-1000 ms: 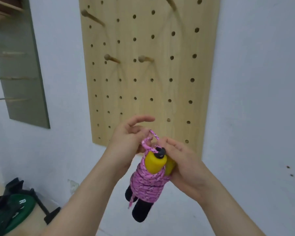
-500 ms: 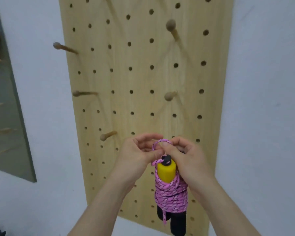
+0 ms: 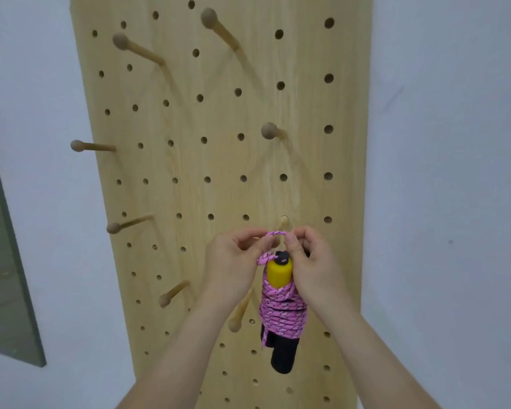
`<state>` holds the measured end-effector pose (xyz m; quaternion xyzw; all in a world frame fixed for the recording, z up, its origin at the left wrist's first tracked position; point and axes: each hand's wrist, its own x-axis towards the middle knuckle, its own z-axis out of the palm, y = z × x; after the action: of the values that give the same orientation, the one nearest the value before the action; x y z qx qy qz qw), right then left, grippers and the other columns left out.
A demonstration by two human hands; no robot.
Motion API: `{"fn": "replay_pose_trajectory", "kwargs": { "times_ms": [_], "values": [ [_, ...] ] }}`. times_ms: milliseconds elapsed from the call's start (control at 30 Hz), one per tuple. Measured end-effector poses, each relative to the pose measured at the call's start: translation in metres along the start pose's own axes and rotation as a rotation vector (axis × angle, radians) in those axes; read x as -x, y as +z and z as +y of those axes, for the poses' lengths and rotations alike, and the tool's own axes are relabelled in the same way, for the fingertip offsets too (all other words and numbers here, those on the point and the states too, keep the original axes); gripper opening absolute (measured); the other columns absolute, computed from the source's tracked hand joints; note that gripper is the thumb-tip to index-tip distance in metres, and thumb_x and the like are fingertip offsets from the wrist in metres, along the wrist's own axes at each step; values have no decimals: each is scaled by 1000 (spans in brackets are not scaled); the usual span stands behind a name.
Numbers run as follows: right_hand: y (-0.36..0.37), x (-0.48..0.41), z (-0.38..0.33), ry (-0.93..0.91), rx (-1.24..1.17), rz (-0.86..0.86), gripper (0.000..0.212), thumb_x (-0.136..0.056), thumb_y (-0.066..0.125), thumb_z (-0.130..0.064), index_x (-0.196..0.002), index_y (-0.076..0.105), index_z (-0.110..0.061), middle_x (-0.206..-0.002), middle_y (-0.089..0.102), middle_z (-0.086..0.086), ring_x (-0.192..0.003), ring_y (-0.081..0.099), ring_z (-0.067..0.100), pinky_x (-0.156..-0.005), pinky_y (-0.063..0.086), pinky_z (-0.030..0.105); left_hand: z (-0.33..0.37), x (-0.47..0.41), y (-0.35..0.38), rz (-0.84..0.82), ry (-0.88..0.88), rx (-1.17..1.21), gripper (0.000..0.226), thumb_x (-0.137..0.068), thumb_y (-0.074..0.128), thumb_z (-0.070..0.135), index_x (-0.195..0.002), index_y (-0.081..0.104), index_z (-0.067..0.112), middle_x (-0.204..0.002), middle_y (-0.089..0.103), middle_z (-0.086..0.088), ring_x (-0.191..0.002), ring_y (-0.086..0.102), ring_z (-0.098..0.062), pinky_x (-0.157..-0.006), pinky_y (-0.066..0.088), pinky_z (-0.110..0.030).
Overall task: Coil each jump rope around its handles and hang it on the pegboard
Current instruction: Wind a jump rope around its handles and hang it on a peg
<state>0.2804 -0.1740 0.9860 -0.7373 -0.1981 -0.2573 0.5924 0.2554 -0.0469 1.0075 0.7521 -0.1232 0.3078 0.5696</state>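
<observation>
White wall (image 3: 440,172) behind everything. Down the middle of the frame, top to bottom, a pale wooden pegboard (image 3: 219,172), dotted with holes and carrying several round-headed pegs. At the left edge, a grey panel (image 3: 6,261), well apart from the work. Rising from the bottom edge, two bare forearms, converging at lower centre. Left hand (image 3: 233,267) and right hand (image 3: 313,267) side by side, both closed in a pinch, thumb against fingertip, on cord at the top of the bundle. Between them, hanging straight down, the jump rope (image 3: 282,317): pink cord wound tight round its handles, long axis vertical, yellow handle top (image 3: 278,274) just under the fingers, black handle end (image 3: 283,357) lowest. Just left of the bundle, a long peg (image 3: 239,312) slanting down-left, near enough to snag a swinging coil. Higher, right of centre, a bare peg (image 3: 268,130), well above the hands. Directly above the fingers, a short target peg (image 3: 283,223) pointing out toward the camera, shaft showing, head hidden. Smallest of all, the pink loop (image 3: 275,233), stretched open between the two pinches and lying just below that shaft, about touching it; already over the peg's end or not, cannot tell. Both hands equally near. Likely next: easing the loop up and back along the peg, then releasing.
</observation>
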Motion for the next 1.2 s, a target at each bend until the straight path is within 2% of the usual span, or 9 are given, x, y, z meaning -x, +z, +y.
{"fn": "replay_pose_trajectory", "kwargs": {
  "times_ms": [133,333,400,500,667,867,967,1067,1200],
  "values": [
    [6,-12,11,-46,0,13,20,-102,46,-28,-88,56,-17,-80,63,-1,-75,59,11,-63,47,22,-11,-5,9,98,76,-44,18,-89,65,13,-89,73,29,-78,72,18,-79,66,1,-66,48,-9],
    [12,-27,35,-20,-25,60,22,-102,45,-26,-83,51,-18,-76,59,2,-69,55,14,-63,45,25,-18,-29,12,-5,-136,113,22,-96,54,13,-96,73,24,-81,71,7,-80,66,-7,-68,51,-17],
    [13,-34,43,-10,-21,107,22,-102,44,-25,-83,52,-16,-77,60,5,-72,57,19,-64,47,32,-18,-30,8,9,-136,133,18,-95,56,21,-98,73,29,-79,67,6,-76,65,-10,-69,54,-23],
    [17,-44,49,-25,13,189,23,-102,46,-23,-82,53,-12,-71,59,2,-65,54,16,-60,44,32,-13,-24,6,-120,-41,50,15,-86,69,23,-96,73,34,-78,70,9,-76,66,-7,-71,54,-21],
    [18,-58,53,-35,227,190,23,-102,45,-28,-89,58,-15,-72,60,-8,-65,56,8,-58,42,29,-18,-22,10,-137,22,-33,29,-81,75,19,-106,72,33,-83,72,2,-84,67,-16,-83,55,-25],
    [1,-61,41,-135,800,56,32,-102,36,-44,-89,59,-25,-72,59,-9,-65,55,15,-49,36,29,-15,-29,16,-82,69,41,19,-84,70,22,-101,73,31,-87,73,18,-89,66,4,-76,49,-9],
    [-4,-62,39,-220,681,145,23,-97,48,-41,-91,60,-23,-83,58,-10,-75,54,13,-59,46,33,-14,-31,20,-61,129,62,17,-85,69,16,-92,73,31,-82,74,12,-85,68,0,-76,52,-13],
    [-7,-59,43,-233,490,44,15,-95,57,-37,-92,63,-24,-84,58,-13,-79,55,6,-66,47,27,-15,-28,23,-16,140,85,18,-86,69,13,-90,73,30,-79,73,9,-81,68,0,-73,51,-11],
    [-8,-60,45,-190,501,-14,16,-95,58,-36,-94,67,-23,-85,61,-10,-80,56,8,-66,45,25,-19,-27,25,8,168,14,17,-87,68,16,-92,72,32,-79,71,11,-84,66,-4,-78,53,-17]
  ]
}}
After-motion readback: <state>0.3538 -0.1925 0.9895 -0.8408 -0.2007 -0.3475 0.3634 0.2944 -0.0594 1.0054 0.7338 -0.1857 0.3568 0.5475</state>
